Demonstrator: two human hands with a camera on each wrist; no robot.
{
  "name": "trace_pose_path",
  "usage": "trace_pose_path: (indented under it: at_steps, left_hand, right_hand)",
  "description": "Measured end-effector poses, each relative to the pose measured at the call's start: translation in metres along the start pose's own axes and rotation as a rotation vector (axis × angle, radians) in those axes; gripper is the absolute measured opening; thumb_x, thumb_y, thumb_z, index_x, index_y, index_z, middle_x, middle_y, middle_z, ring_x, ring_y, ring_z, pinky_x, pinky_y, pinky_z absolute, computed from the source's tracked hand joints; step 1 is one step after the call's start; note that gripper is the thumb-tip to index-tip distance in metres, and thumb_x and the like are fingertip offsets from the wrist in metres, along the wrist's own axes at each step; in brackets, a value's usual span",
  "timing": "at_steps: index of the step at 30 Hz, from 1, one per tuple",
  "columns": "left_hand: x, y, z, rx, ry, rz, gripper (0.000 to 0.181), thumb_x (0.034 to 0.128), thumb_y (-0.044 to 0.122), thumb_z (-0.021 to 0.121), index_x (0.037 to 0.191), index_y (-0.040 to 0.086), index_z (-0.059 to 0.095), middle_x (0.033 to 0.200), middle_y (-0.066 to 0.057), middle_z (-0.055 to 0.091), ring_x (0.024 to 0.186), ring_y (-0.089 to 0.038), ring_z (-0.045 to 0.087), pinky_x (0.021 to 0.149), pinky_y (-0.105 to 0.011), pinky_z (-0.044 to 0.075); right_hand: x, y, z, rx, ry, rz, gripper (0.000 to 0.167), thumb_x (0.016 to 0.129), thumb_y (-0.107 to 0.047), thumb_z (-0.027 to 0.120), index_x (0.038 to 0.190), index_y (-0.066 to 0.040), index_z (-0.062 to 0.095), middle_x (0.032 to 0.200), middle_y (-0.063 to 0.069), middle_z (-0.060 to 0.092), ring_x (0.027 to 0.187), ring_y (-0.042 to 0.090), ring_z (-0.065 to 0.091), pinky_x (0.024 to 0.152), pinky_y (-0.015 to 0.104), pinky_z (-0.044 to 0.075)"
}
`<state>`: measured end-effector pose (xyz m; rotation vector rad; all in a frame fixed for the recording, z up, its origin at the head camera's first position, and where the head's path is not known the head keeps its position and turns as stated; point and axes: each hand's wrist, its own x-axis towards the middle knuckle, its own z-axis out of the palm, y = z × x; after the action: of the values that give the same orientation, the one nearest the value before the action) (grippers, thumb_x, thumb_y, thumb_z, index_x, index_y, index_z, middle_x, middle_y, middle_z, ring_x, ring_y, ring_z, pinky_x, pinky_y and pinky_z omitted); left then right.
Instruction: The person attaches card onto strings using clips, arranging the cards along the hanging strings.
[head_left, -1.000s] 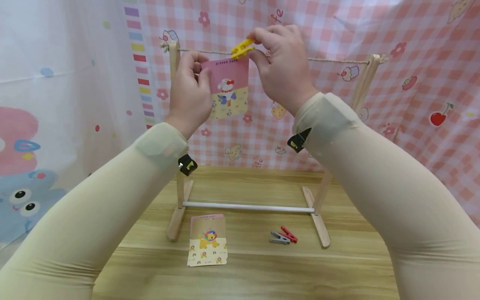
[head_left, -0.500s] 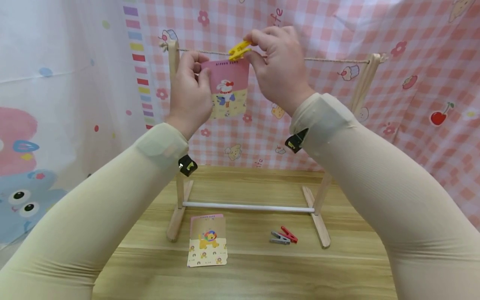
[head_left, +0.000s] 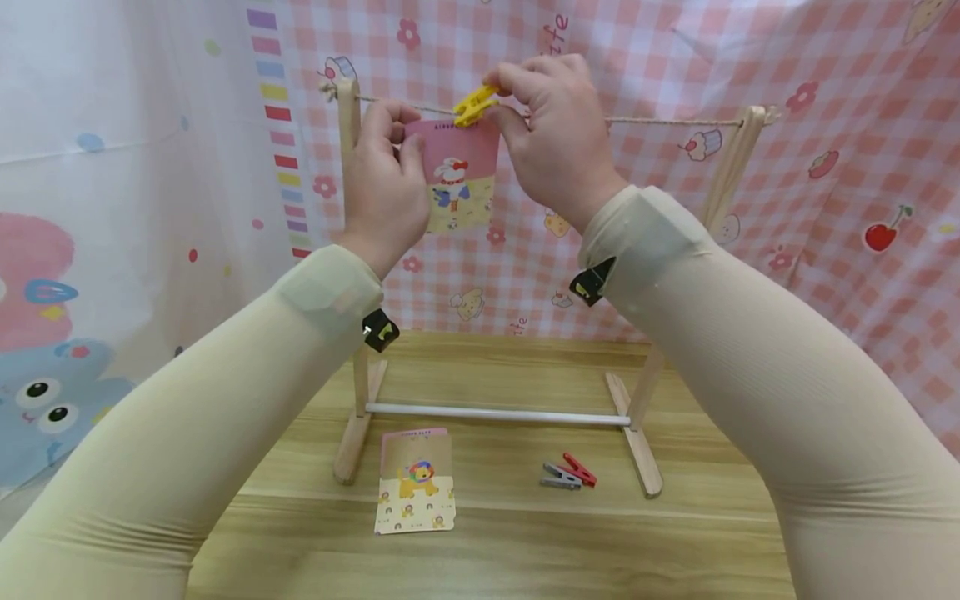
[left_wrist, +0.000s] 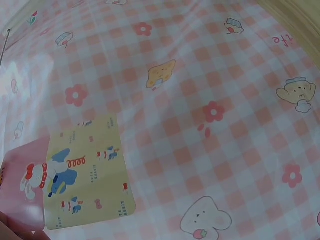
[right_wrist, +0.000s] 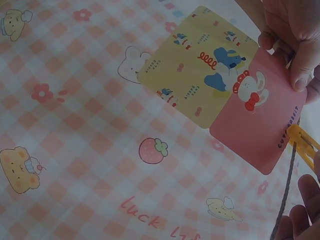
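A pink and yellow card (head_left: pixel 459 175) with a rabbit picture hangs upright at the rope (head_left: pixel 667 122). My left hand (head_left: pixel 386 179) pinches its upper left corner between thumb and fingers. At the card's top edge sits a yellow clothespin (head_left: pixel 476 106), which my right hand (head_left: pixel 558 129) pinches by its handles. In the right wrist view, the tip of the clothespin (right_wrist: pixel 299 134) laps over the card's lettered edge, right by the rope (right_wrist: pixel 286 200). The left wrist view shows the card (left_wrist: pixel 85 175) with only a bit of my left hand (left_wrist: pixel 15 231) at the bottom corner.
A wooden rack with a right post (head_left: pixel 726 167) and a white crossbar (head_left: pixel 495 413) carries the rope. On the wooden table (head_left: pixel 510 550) lie a small stack of cards (head_left: pixel 416 483), a grey clothespin (head_left: pixel 560 477) and a red clothespin (head_left: pixel 581 470). A checked cloth (head_left: pixel 525 275) hangs behind.
My right hand and the yellow clothespin have moved slightly left and down, with its tip now over the card's top edge. My left hand still holds the card, almost unmoved.
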<state>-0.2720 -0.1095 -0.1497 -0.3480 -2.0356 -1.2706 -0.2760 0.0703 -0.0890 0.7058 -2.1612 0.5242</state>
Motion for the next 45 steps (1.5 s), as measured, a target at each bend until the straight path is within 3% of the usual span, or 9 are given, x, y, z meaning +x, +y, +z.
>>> trace_pose_path:
  at_steps: [19,45]
  left_hand:
    - [-0.0023,-0.0013,0.0019,0.050,0.024,0.017,0.028,0.1145,0.026,0.041,0.139,0.016,0.049,0.118,-0.003,0.062,0.101,-0.009,0.059,0.089,-0.022,0.055]
    - [-0.0025,-0.0013,0.0047,0.019,0.043,0.021,0.025,0.1145,0.026,0.040,0.134,0.015,0.052,0.113,-0.003,0.062,0.097,-0.010,0.059,0.086,-0.024,0.055]
  right_hand:
    - [0.0006,-0.0020,0.0025,-0.004,-0.049,-0.001,0.029,0.109,-0.028,0.059,0.132,-0.017,0.073,0.137,-0.001,0.070,0.132,0.023,0.050,0.112,0.032,0.037]
    - [0.0050,-0.0052,0.0027,0.003,-0.110,0.060,0.029,0.109,-0.028,0.058,0.134,-0.022,0.071,0.136,-0.005,0.071,0.132,0.018,0.048,0.111,0.028,0.034]
